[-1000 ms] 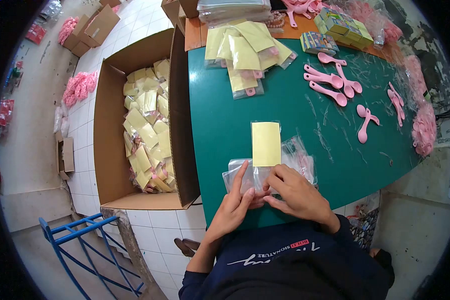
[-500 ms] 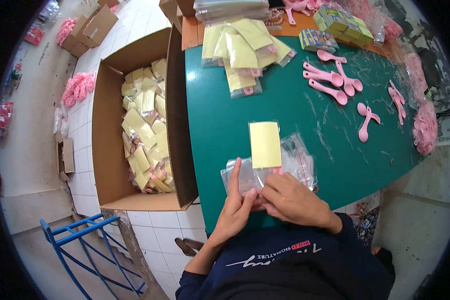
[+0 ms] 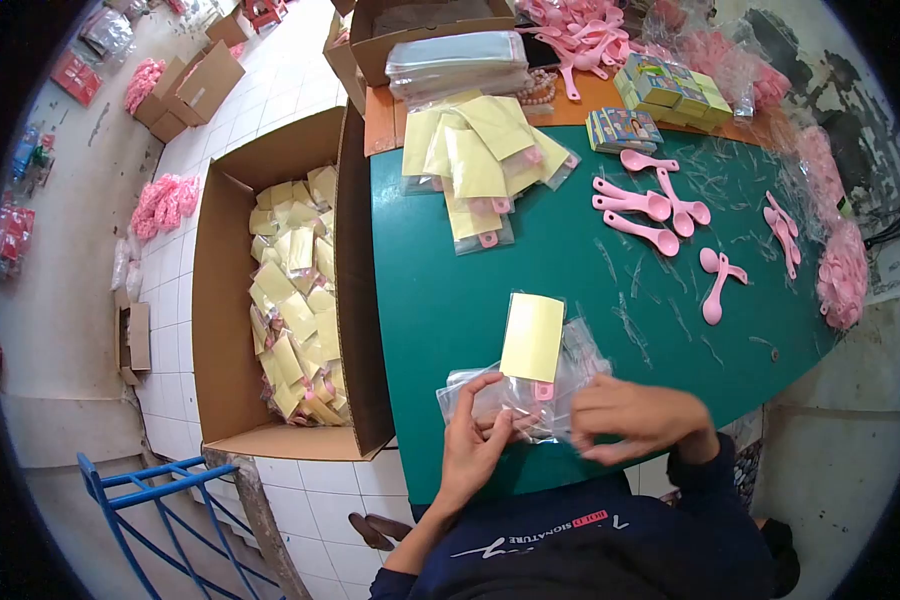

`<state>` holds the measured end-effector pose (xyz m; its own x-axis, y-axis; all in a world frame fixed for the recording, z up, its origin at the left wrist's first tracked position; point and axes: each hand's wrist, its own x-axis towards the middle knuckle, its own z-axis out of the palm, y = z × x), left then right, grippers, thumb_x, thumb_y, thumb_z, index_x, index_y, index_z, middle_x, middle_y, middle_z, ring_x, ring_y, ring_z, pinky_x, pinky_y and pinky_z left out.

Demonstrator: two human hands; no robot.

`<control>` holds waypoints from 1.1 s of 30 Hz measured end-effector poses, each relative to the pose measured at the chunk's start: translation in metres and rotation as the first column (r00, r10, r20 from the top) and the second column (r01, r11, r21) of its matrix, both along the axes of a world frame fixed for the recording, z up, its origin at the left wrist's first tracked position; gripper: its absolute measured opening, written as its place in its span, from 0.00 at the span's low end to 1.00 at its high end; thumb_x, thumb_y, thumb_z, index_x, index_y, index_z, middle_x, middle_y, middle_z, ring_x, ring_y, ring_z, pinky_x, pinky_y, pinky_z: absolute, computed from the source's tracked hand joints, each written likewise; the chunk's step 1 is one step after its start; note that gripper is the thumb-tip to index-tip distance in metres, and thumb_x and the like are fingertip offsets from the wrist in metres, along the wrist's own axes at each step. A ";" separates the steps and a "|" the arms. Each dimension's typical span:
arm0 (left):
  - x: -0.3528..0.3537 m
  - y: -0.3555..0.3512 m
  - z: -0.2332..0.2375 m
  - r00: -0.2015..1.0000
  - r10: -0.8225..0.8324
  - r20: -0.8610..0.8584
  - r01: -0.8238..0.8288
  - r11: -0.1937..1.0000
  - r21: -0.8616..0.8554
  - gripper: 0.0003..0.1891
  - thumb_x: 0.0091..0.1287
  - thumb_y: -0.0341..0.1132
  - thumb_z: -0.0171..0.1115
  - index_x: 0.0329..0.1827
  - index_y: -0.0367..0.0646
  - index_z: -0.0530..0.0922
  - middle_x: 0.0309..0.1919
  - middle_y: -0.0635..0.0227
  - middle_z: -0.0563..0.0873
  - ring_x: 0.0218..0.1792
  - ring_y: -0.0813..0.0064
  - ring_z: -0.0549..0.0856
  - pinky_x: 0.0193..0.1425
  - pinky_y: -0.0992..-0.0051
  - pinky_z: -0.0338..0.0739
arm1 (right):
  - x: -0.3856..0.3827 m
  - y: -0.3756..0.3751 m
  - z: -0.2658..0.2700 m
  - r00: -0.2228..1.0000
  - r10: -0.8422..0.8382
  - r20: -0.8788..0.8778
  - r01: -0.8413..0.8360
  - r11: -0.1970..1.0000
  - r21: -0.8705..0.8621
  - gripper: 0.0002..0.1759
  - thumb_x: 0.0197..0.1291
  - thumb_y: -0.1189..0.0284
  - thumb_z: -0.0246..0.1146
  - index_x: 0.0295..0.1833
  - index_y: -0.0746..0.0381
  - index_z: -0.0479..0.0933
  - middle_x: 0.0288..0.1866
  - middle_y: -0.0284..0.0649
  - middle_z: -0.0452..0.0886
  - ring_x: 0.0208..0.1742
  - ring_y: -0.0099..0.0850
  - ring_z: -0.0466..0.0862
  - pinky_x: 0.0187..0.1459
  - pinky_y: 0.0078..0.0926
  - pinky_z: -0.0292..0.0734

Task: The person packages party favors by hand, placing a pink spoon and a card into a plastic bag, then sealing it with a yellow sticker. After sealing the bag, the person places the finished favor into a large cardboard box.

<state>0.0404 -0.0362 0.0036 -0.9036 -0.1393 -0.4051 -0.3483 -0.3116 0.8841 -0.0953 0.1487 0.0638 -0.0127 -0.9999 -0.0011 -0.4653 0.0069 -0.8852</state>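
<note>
A clear plastic bag (image 3: 518, 398) holding a yellow card (image 3: 532, 337) and a pink spoon, whose handle end (image 3: 543, 391) shows below the card, lies at the table's near edge. My left hand (image 3: 475, 437) grips the bag's lower edge, with thumb and forefinger above and other fingers partly behind the plastic. To its right, my right hand (image 3: 635, 418) is slightly blurred, its fingers curled; whatever may be between them cannot be made out. More clear bags (image 3: 585, 350) lie beneath and beside the card.
Filled bags with yellow cards (image 3: 475, 160) are piled at the back left of the green table (image 3: 440, 310). Loose pink spoons (image 3: 640, 235), plastic strips and stacked small boxes (image 3: 670, 85) lie rightward. A large carton (image 3: 210, 330) of filled bags stands left, near a blue metal frame (image 3: 160, 480).
My right hand has moved right, away from the bag's lower edge and my left hand. My left forefinger has bent down from pointing up. The view has tilted up slightly.
</note>
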 end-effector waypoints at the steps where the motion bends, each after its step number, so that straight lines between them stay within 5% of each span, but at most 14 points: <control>1: 0.000 -0.004 0.000 0.999 -0.033 -0.008 0.033 0.999 0.020 0.20 0.69 0.23 0.49 0.64 0.39 0.61 0.41 0.55 0.85 0.41 0.76 0.85 0.40 0.81 0.80 | -0.011 0.012 0.005 0.994 -0.080 0.071 0.080 0.997 -0.008 0.09 0.54 0.69 0.64 0.37 0.61 0.73 0.35 0.38 0.72 0.40 0.35 0.75 0.45 0.33 0.68; 3: 0.005 -0.009 -0.001 0.995 -0.098 -0.016 0.099 0.993 0.061 0.17 0.70 0.24 0.49 0.62 0.38 0.64 0.41 0.55 0.85 0.42 0.76 0.85 0.42 0.81 0.79 | -0.058 0.051 0.008 0.977 -0.160 0.143 0.176 0.979 -0.103 0.10 0.51 0.71 0.68 0.34 0.61 0.75 0.35 0.37 0.76 0.38 0.33 0.76 0.40 0.27 0.71; 5: 0.009 -0.012 -0.003 0.994 -0.112 0.003 0.112 0.993 0.042 0.15 0.70 0.24 0.49 0.59 0.37 0.68 0.43 0.57 0.85 0.43 0.76 0.84 0.45 0.80 0.78 | -0.097 0.101 0.015 0.783 -0.599 0.166 0.614 0.788 -0.049 0.07 0.58 0.71 0.62 0.31 0.62 0.73 0.33 0.37 0.77 0.34 0.30 0.75 0.35 0.23 0.68; 6: 0.008 -0.012 -0.004 0.992 -0.126 0.005 0.126 0.991 0.036 0.14 0.70 0.25 0.49 0.57 0.37 0.70 0.43 0.58 0.85 0.44 0.76 0.84 0.47 0.80 0.78 | -0.124 0.132 0.009 0.548 -0.835 -0.039 0.836 0.546 0.049 0.04 0.60 0.74 0.55 0.38 0.63 0.74 0.35 0.41 0.78 0.37 0.33 0.77 0.37 0.26 0.70; 7: 0.008 -0.013 -0.003 0.986 -0.162 -0.027 0.162 0.987 0.015 0.13 0.70 0.24 0.49 0.56 0.36 0.71 0.44 0.57 0.84 0.44 0.75 0.84 0.49 0.78 0.78 | -0.134 0.182 -0.020 0.106 -0.722 -0.684 0.958 0.258 -0.124 0.06 0.59 0.78 0.54 0.42 0.64 0.73 0.38 0.43 0.78 0.39 0.35 0.78 0.39 0.28 0.71; 8: 0.008 -0.013 -0.002 0.980 -0.190 -0.060 0.190 0.982 -0.008 0.12 0.70 0.24 0.50 0.54 0.34 0.72 0.45 0.56 0.84 0.45 0.74 0.84 0.51 0.77 0.77 | -0.140 0.213 -0.043 -0.420 -0.174 -0.891 0.888 0.121 -0.443 0.11 0.57 0.81 0.53 0.46 0.65 0.73 0.41 0.45 0.78 0.41 0.38 0.78 0.42 0.30 0.72; 11: 0.008 -0.014 -0.001 0.980 -0.177 -0.089 0.184 0.979 0.088 0.10 0.70 0.23 0.49 0.51 0.32 0.75 0.47 0.58 0.83 0.48 0.74 0.83 0.53 0.77 0.76 | -0.072 0.172 -0.025 -0.191 -0.603 -0.774 0.865 0.269 -0.423 0.17 0.55 0.83 0.52 0.52 0.66 0.70 0.46 0.47 0.77 0.44 0.44 0.78 0.47 0.34 0.73; 12: 0.010 -0.013 -0.002 0.984 -0.160 -0.077 0.170 0.974 0.150 0.11 0.70 0.23 0.49 0.51 0.32 0.76 0.48 0.60 0.82 0.49 0.75 0.82 0.54 0.78 0.76 | -0.041 0.114 -0.001 0.098 -0.846 -0.524 0.915 0.284 -0.287 0.18 0.51 0.79 0.56 0.51 0.66 0.71 0.46 0.48 0.74 0.48 0.43 0.76 0.52 0.36 0.71; 14: 0.009 -0.014 -0.002 0.987 -0.143 -0.077 0.154 0.973 0.172 0.10 0.70 0.23 0.49 0.51 0.31 0.75 0.47 0.60 0.82 0.49 0.74 0.82 0.55 0.77 0.76 | 0.016 0.048 0.002 0.486 -0.837 -0.250 0.863 0.505 -0.012 0.32 0.36 0.80 0.69 0.54 0.61 0.70 0.48 0.45 0.71 0.48 0.43 0.76 0.50 0.35 0.73; 15: 0.007 -0.015 -0.002 0.987 -0.142 -0.075 0.153 0.971 0.183 0.10 0.70 0.23 0.49 0.51 0.30 0.75 0.47 0.60 0.82 0.49 0.73 0.82 0.55 0.76 0.76 | 0.033 0.026 -0.012 0.623 -0.730 -0.282 0.739 0.667 -0.096 0.31 0.40 0.77 0.71 0.53 0.61 0.70 0.48 0.44 0.70 0.45 0.41 0.77 0.45 0.33 0.76; 22: 0.015 -0.039 0.022 0.959 -0.260 -0.111 0.283 0.886 0.367 0.15 0.70 0.22 0.49 0.59 0.33 0.68 0.48 0.54 0.82 0.50 0.67 0.83 0.53 0.72 0.79 | 0.059 -0.016 -0.047 0.567 -0.819 -0.083 0.793 0.571 -0.213 0.13 0.49 0.82 0.67 0.41 0.63 0.76 0.47 0.44 0.70 0.43 0.35 0.79 0.43 0.29 0.79; 26: 0.009 -0.028 0.013 0.965 -0.225 -0.138 0.171 0.930 -0.326 0.16 0.66 0.23 0.57 0.56 0.36 0.69 0.47 0.56 0.83 0.46 0.69 0.85 0.47 0.74 0.82 | 0.052 -0.011 -0.042 0.663 -0.748 0.011 0.739 0.653 -0.167 0.11 0.48 0.84 0.67 0.38 0.64 0.77 0.48 0.43 0.68 0.41 0.32 0.81 0.41 0.26 0.78; 30: 0.002 -0.021 0.007 0.947 -0.293 -0.130 0.179 0.820 -0.544 0.07 0.60 0.25 0.65 0.39 0.35 0.76 0.37 0.61 0.83 0.37 0.70 0.87 0.40 0.77 0.82 | 0.057 -0.005 -0.042 0.654 -0.757 0.012 0.755 0.651 -0.079 0.08 0.51 0.83 0.66 0.38 0.66 0.77 0.49 0.42 0.68 0.44 0.30 0.80 0.41 0.23 0.79; 33: 0.001 -0.018 0.008 0.935 -0.312 -0.169 0.153 0.785 -0.600 0.08 0.58 0.26 0.67 0.38 0.35 0.77 0.35 0.63 0.82 0.35 0.71 0.87 0.37 0.77 0.82 | 0.070 -0.009 -0.044 0.412 -0.848 0.333 0.863 0.480 0.155 0.05 0.54 0.84 0.64 0.37 0.67 0.76 0.49 0.40 0.69 0.44 0.25 0.79 0.43 0.20 0.77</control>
